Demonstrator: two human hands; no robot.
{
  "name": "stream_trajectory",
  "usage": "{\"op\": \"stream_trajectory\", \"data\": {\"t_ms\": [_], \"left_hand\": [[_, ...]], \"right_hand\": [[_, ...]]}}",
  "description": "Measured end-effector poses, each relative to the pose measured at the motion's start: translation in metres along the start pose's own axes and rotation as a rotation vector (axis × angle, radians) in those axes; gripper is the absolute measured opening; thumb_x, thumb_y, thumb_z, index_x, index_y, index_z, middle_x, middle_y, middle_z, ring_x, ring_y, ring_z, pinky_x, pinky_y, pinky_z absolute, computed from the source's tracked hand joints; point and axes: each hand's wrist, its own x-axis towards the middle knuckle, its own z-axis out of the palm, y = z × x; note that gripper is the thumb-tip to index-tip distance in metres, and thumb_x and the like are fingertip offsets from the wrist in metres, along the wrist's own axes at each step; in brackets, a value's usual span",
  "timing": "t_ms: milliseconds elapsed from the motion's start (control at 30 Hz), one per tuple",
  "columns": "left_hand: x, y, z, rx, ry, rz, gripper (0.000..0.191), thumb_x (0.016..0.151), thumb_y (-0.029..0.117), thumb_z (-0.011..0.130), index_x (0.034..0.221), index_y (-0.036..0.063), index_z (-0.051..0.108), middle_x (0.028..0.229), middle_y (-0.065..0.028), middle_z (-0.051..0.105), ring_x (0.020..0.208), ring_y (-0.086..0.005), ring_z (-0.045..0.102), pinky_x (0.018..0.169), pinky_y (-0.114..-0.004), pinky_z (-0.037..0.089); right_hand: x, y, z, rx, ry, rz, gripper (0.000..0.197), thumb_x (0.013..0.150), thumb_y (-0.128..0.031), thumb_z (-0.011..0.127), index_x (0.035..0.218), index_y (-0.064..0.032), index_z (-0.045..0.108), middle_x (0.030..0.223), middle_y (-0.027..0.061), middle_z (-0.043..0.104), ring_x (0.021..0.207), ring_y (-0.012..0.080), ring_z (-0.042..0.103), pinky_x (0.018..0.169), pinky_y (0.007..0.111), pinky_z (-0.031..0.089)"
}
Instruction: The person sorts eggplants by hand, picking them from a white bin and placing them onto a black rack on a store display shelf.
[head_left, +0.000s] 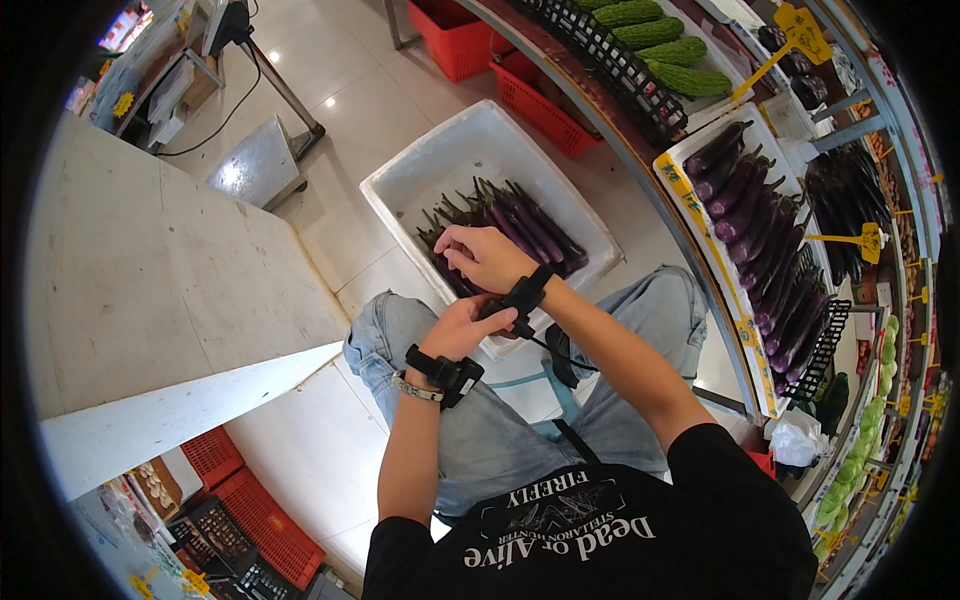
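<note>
My left hand (466, 325) has its fingers and thumb on the black wrist-worn device (517, 301) strapped to my right wrist, from which a black cable runs. Loosely curled, my right hand (487, 257) hangs above a white foam box (480, 124), and nothing shows in its fingers. Long purple eggplants (525, 225) lie side by side in the near part of that box, partly hidden by my hands. The box stands on the tiled floor before my knees. A second black device (454, 379) and a patterned band are on my left wrist.
On the right, a display stand holds a foam tray of eggplants (750, 225), bitter melons (660, 41) and yellow price tags. Red plastic baskets (547, 105) sit beneath it. A pale block-like structure (165, 262) rises at left, near a metal platform scale (259, 163).
</note>
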Motion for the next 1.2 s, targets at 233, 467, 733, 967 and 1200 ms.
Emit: {"op": "stream_trajectory", "data": {"t_ms": [233, 467, 733, 967, 1200], "left_hand": [[-0.001, -0.009, -0.009, -0.121, 0.318, 0.147, 0.028, 0.102, 0.024, 0.053, 0.119, 0.0021, 0.06, 0.106, -0.0092, 0.07, 0.095, -0.014, 0.065, 0.085, -0.028, 0.05], [-0.011, 0.005, -0.023, -0.298, 0.43, 0.207, 0.032, 0.105, 0.025, 0.045, 0.12, 0.0008, 0.059, 0.112, -0.0106, 0.068, 0.099, -0.0164, 0.064, 0.089, -0.03, 0.049], [-0.01, 0.01, -0.022, -0.289, 0.466, 0.139, 0.029, 0.105, 0.019, 0.043, 0.119, -0.0011, 0.058, 0.112, -0.0119, 0.067, 0.103, -0.0188, 0.063, 0.094, -0.031, 0.047], [-0.008, 0.014, -0.027, -0.256, 0.455, 0.098, 0.029, 0.104, 0.017, 0.043, 0.121, -0.0022, 0.057, 0.114, -0.0129, 0.066, 0.107, -0.02, 0.062, 0.097, -0.033, 0.045], [0.001, 0.014, -0.029, -0.252, 0.405, 0.067, 0.03, 0.104, 0.017, 0.042, 0.123, -0.0014, 0.056, 0.116, -0.0119, 0.065, 0.108, -0.0183, 0.06, 0.098, -0.031, 0.044]], "right_hand": [[0.035, 0.048, -0.031, -0.332, -0.027, -0.025, 0.018, 0.089, -0.018, 0.064, 0.1, -0.0032, 0.064, 0.077, 0.016, 0.067, 0.072, 0.0322, 0.066, 0.068, 0.04, 0.053], [0.065, 0.183, -0.023, -0.638, -0.382, 0.353, 0.052, 0.081, -0.05, 0.066, 0.107, -0.0057, 0.066, 0.103, 0.0182, 0.07, 0.098, 0.0354, 0.066, 0.086, 0.044, 0.052], [-0.033, 0.322, 0.12, -0.64, -0.649, 0.971, 0.077, 0.078, -0.041, 0.074, 0.134, 0.0011, 0.043, 0.132, 0.0264, 0.056, 0.121, 0.0382, 0.057, 0.102, 0.044, 0.047], [-0.046, 0.356, 0.14, -0.486, -0.526, 1.222, 0.082, 0.083, -0.029, 0.074, 0.143, -0.0005, 0.026, 0.14, 0.0237, 0.047, 0.126, 0.0376, 0.052, 0.101, 0.049, 0.049], [-0.055, 0.356, 0.129, -0.425, -0.598, 1.114, 0.08, 0.075, -0.033, 0.078, 0.133, 0.0059, 0.04, 0.124, 0.0271, 0.06, 0.118, 0.0364, 0.059, 0.102, 0.041, 0.048]]}}
